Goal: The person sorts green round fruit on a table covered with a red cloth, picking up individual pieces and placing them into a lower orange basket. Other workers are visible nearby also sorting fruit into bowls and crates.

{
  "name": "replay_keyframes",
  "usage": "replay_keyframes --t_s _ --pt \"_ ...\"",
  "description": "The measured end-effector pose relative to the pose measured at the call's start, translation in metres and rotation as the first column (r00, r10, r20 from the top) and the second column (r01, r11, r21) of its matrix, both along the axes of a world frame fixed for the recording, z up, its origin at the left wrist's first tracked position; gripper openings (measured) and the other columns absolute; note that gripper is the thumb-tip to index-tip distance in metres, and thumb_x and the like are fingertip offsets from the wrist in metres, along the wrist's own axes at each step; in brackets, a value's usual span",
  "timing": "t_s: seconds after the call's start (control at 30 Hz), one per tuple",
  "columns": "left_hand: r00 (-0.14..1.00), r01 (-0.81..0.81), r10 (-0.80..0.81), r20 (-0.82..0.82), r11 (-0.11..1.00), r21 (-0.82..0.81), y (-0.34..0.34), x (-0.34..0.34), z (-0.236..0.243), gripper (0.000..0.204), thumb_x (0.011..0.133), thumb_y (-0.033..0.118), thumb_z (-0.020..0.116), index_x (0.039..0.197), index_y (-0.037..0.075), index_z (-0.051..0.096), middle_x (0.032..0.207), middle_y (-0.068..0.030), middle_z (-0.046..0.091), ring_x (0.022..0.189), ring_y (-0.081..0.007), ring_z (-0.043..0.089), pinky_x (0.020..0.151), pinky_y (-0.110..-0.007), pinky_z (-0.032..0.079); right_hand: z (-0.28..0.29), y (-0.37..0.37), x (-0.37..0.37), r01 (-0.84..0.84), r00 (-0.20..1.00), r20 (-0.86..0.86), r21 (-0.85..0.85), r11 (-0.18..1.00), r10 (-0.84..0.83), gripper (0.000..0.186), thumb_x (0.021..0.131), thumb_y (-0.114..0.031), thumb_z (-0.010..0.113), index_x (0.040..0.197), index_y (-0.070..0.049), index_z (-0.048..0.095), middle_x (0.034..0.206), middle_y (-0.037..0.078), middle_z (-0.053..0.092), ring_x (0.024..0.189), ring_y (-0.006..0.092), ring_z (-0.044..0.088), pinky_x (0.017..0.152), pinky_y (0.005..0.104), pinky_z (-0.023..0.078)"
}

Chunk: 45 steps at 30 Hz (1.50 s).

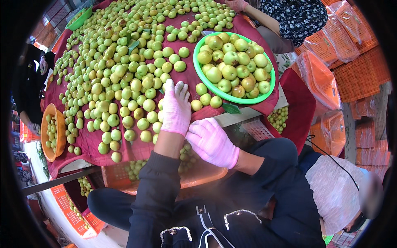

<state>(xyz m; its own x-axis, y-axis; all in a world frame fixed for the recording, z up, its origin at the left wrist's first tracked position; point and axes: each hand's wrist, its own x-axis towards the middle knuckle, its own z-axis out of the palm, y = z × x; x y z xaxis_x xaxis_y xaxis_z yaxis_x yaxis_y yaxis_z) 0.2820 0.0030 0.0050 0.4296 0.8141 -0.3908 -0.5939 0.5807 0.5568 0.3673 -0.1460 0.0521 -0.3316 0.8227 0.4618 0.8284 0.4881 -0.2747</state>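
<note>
My left hand [176, 108], in a pink and white knit glove, is raised over the near edge of the table with its fingers stretched out and nothing in them. Against its wrist, my right hand [211, 141] in a matching glove has its fingers curled at the left glove's cuff; the fingertips are partly hidden. Many round yellow-green fruits [142, 123], which look like jujubes, lie loose on the dark red cloth [173, 82] beyond my hands. To the right, a bright green basin [197, 68] is heaped with larger ones, some with brown patches.
An orange basket [46, 142] of fruit stands at the table's left edge. Below the near edge sits an orange crate [194, 180] with fruit. Orange crates [359, 78] are stacked at right. Co-workers are at the far right [289, 18], left [31, 78] and lower right [333, 186].
</note>
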Motion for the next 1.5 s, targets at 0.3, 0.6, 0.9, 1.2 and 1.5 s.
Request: replay_keyframes --t_s 0.3,0.6,0.9,1.2,1.5 --pt "0.996 0.079 -0.078 0.035 0.997 -0.024 0.002 -0.015 0.015 0.088 0.101 0.064 0.050 0.159 0.001 0.031 0.164 -0.0190 0.036 0.153 -0.0339 0.030 0.125 -0.048 0.018 0.002 0.019 0.037 0.501 0.775 0.409 0.067 0.863 -0.482 0.032 0.091 -0.017 0.056 0.121 -0.008 0.067 0.112 0.007 0.064 0.092 0.0225 0.064 0.081 0.0370 0.050" --pt "0.999 -0.018 0.024 -0.048 0.992 0.124 -0.004 -0.081 0.025 0.082 0.105 0.059 0.048 0.156 -0.004 0.031 0.155 -0.0235 0.044 0.138 -0.0351 0.049 0.110 -0.046 0.047 -0.008 0.035 0.036 0.644 0.611 0.662 -0.099 0.758 -0.433 0.025 0.091 -0.012 0.057 0.113 -0.004 0.065 0.102 0.011 0.065 0.081 0.0231 0.069 0.069 0.0404 0.054" --pt "0.614 0.673 0.459 -0.642 0.122 0.730 0.005 -0.090 0.026 0.033 0.092 0.024 0.068 0.120 0.006 0.070 0.129 -0.0102 0.067 0.121 -0.0280 0.061 0.106 -0.039 0.046 0.001 0.027 0.034 0.568 0.650 0.648 -0.067 0.820 -0.397 0.021 0.096 -0.030 0.061 0.102 -0.011 0.060 0.100 0.008 0.059 0.085 0.0219 0.067 0.075 0.0387 0.052" --pt "0.163 0.987 0.447 -0.880 -0.073 0.145 0.033 -0.064 0.031 0.047 0.082 0.050 0.077 0.114 0.016 0.075 0.127 -0.0080 0.061 0.120 -0.0308 0.057 0.097 -0.048 0.048 -0.010 0.031 0.025 0.708 0.562 0.684 -0.106 0.698 -0.466 0.032 0.100 -0.040 0.058 0.110 -0.009 0.061 0.105 0.009 0.060 0.074 0.0210 0.070 0.064 0.0411 0.053" --pt "0.461 0.864 0.285 -0.840 0.071 0.498 0.040 -0.088 0.020 0.070 0.076 0.021 0.087 0.138 0.010 0.057 0.140 -0.0107 0.052 0.120 -0.0292 0.059 0.103 -0.041 0.051 -0.006 0.029 0.034 0.647 0.696 0.528 -0.166 0.745 -0.487 0.029 0.098 -0.035 0.061 0.107 -0.008 0.060 0.108 0.014 0.064 0.078 0.0266 0.070 0.069 0.0428 0.054"
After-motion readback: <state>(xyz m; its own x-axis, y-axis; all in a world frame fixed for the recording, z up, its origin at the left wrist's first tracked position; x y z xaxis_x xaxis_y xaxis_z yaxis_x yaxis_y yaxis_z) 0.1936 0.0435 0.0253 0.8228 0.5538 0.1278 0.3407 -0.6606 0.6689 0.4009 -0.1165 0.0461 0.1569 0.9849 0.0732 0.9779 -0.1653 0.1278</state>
